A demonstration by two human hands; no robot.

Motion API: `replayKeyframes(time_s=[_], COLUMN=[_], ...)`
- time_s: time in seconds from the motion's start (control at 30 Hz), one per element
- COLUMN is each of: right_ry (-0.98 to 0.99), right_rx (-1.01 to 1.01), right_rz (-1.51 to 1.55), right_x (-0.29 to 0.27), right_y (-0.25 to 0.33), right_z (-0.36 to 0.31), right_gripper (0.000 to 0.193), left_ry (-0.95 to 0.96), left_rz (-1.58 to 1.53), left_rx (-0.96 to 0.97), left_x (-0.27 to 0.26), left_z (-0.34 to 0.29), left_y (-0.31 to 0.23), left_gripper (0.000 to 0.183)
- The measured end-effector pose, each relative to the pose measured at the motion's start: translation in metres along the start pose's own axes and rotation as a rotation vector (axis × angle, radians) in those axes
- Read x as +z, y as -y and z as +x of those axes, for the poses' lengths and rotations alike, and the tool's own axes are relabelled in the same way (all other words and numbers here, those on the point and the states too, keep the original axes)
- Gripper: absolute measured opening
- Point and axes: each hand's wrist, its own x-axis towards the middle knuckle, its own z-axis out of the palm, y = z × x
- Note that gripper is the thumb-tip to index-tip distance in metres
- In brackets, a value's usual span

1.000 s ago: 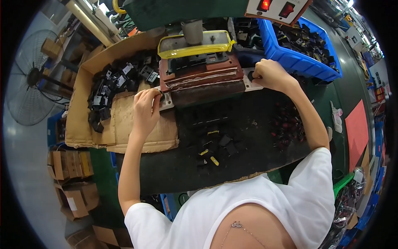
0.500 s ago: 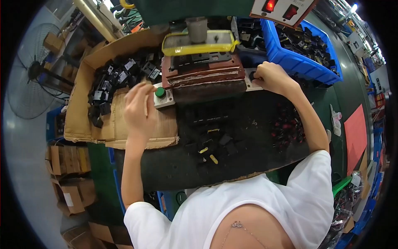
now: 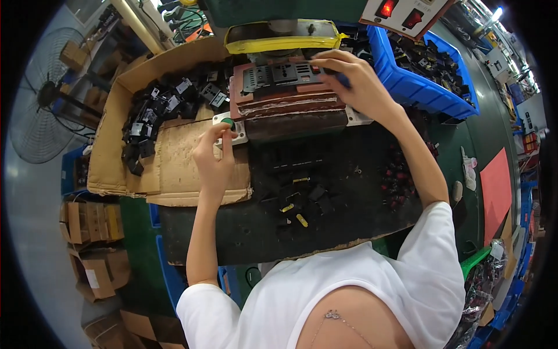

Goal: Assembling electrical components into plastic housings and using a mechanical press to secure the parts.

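A black plastic socket panel [image 3: 283, 74] with slots and a small red switch lies in the reddish-brown fixture [image 3: 290, 107] at the far middle of the bench. Above and behind it is a press head [image 3: 283, 38] edged with yellow tape. My right hand [image 3: 363, 84] reaches over the panel's right end, fingers stretched and apart; whether they touch it I cannot tell. At the fixture's left, my left hand [image 3: 214, 157] has loosely bent fingers at the green button [image 3: 229, 123] on a white box. It grips nothing that I can see.
A cardboard box [image 3: 104, 157] of black parts stands left, a blue bin [image 3: 427, 96] of similar parts far right. Small yellow and black pieces [image 3: 301, 220] lie on the dark bench; red-and-black pieces [image 3: 398, 180] lie right. A switch box [image 3: 401, 17] overhangs the far right.
The press head has risen, uncovering the panel. My right hand has left the right-hand button and moved up and left over the panel. My left hand has moved right, lower against the green button.
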Motion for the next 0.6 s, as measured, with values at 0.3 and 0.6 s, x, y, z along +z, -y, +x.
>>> replayKeyframes(time_s=[0.3,0.6], right_ry=[0.133,0.238], right_rx=[-0.057,-0.159], right_rz=[-0.039,-0.031], right_x=[0.049,0.043], right_y=[-0.003,-0.011], right_z=[0.028,0.037], right_gripper=[0.043,0.045], left_ry=[-0.036,-0.013], left_rz=[0.008,0.016], left_rx=[-0.011,-0.022], left_x=[0.003,0.003], left_z=[-0.011,-0.011], left_y=[0.01,-0.002], left_gripper=[0.008,0.011])
